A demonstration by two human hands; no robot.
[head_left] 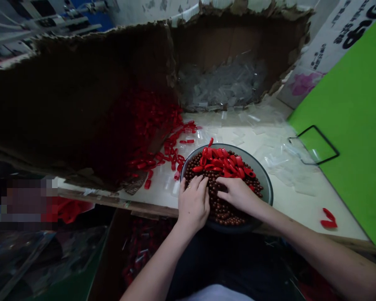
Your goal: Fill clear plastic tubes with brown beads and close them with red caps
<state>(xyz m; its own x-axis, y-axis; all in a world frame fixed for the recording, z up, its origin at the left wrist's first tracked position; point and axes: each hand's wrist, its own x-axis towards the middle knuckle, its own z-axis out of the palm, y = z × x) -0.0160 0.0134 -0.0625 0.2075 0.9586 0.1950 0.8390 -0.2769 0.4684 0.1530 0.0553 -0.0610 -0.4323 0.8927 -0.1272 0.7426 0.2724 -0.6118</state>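
A dark round bowl (267, 179) stands at the table's front edge, filled with brown beads (221, 207) and a heap of red plastic pieces (222, 161) on top at the far side. My left hand (194, 200) rests over the bowl's left rim, its fingers lying on the beads. From the right, my right hand (238, 193) reaches over the beads just below the red pieces. Its thumb and forefinger are apart, and no held thing shows between them. The undersides of both hands are hidden.
A torn cardboard box (207, 42) behind holds red pieces (147, 113) at left and clear plastic pieces (222, 85) at right; both spill onto the table (329, 196). A black wire loop (335, 154) sits by the green panel (357, 125). One red piece (329, 219) lies right.
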